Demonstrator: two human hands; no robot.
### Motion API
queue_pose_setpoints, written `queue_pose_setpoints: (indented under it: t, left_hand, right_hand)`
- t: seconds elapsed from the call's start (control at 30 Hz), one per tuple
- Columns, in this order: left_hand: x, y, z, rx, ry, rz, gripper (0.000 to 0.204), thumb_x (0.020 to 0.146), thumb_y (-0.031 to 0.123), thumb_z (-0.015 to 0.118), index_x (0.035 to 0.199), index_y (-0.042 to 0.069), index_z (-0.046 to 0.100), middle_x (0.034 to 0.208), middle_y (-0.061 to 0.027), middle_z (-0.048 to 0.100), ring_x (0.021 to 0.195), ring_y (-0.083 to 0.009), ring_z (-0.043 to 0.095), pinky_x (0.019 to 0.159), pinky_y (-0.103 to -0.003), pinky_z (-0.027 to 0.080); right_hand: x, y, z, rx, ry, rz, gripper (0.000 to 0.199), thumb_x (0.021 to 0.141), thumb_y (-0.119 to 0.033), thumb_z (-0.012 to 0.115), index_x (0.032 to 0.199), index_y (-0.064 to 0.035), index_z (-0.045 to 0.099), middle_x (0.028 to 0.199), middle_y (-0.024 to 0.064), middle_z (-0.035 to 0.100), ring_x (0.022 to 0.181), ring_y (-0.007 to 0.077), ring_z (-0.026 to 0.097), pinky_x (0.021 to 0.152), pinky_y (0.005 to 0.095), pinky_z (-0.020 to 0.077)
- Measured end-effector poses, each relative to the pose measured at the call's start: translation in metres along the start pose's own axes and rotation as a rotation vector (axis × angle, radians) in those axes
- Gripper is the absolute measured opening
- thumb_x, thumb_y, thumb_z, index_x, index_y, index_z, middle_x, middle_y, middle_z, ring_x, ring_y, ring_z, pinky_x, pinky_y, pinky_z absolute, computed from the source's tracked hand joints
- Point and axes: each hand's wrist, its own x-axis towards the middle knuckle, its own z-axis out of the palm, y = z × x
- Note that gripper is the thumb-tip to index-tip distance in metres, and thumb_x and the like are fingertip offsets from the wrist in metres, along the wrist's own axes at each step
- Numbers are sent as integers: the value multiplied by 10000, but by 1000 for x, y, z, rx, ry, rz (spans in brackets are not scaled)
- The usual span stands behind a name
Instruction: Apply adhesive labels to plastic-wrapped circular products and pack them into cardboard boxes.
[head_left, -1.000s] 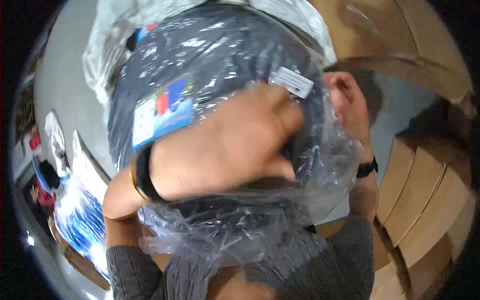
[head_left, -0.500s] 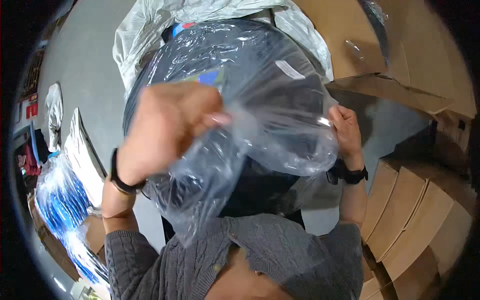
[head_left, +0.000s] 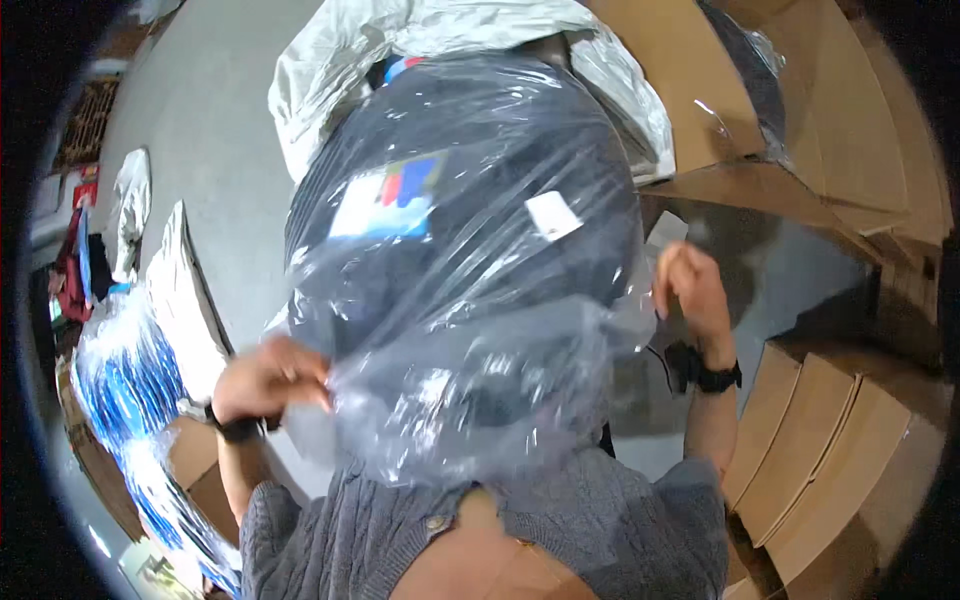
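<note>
A big dark rounded bundle (head_left: 480, 130) lies before me inside a clear plastic bag (head_left: 470, 400), whose loose, crumpled mouth spreads toward my chest. Through the film show a colourful printed card (head_left: 385, 200) and a white label (head_left: 553, 215). At the bag's lower left edge, my left hand (head_left: 275, 378) is somewhat blurred, its fingertips pinched on the film. My right hand (head_left: 695, 290) is at the bag's right edge, fingers curled together on the plastic; its exact grip is partly hidden. Each wrist carries a dark band.
Crumpled whitish sheeting (head_left: 460, 25) lies behind the bundle. An open cardboard box (head_left: 690, 80) stands at the far right, and upright cardboard pieces (head_left: 810, 440) at the near right. Blue items in clear plastic (head_left: 125, 380) and a white cloth-like piece (head_left: 185, 300) lie to the left.
My left hand has moved down and left from above the bag, and the gathered plastic has spread out flat toward me. The right hand has shifted slightly down.
</note>
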Motion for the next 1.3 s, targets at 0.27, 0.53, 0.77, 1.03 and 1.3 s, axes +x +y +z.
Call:
queue_pose_setpoints:
  t: [0.27,0.53,0.77,1.03,1.3]
  left_hand:
    - [-50,-256,5,-703,975,-652,597,868,473,571,1192,-22,492,987,-108,613,797,-160,593,717,-300,492]
    - [-40,-265,6,-778,1166,-504,598,806,404,677,1138,-66,517,984,-118,621,828,-176,611,703,-301,508]
    - [-61,-174,-58,-802,1198,91,323,830,230,669,1040,6,569,890,-25,636,742,-121,609,688,-253,500]
    - [-125,-68,-119,-535,890,522,504,819,259,683,1204,-10,497,1090,-69,605,964,-181,587,858,-314,471]
    - [-124,53,-124,-290,841,544,565,913,439,506,1287,19,448,1228,-92,542,1087,-182,541,924,-317,436]
  right_hand:
    - [103,8,42,437,254,224,711,891,-567,458,1337,-16,410,1311,92,457,1170,190,451,967,301,369]
    - [98,-26,30,501,234,142,350,836,-197,596,1113,10,543,1002,83,620,832,158,615,741,271,497]
    - [57,-87,20,281,156,-271,402,804,-77,552,1195,7,509,1049,61,610,927,149,589,819,272,473]
    - [30,-170,-14,203,193,-591,570,885,-201,600,1350,-22,322,1250,88,491,1079,175,503,934,324,415]
    - [-28,-220,-14,-198,157,-623,481,913,-175,528,1339,-1,388,1291,74,491,1166,162,454,988,295,341]
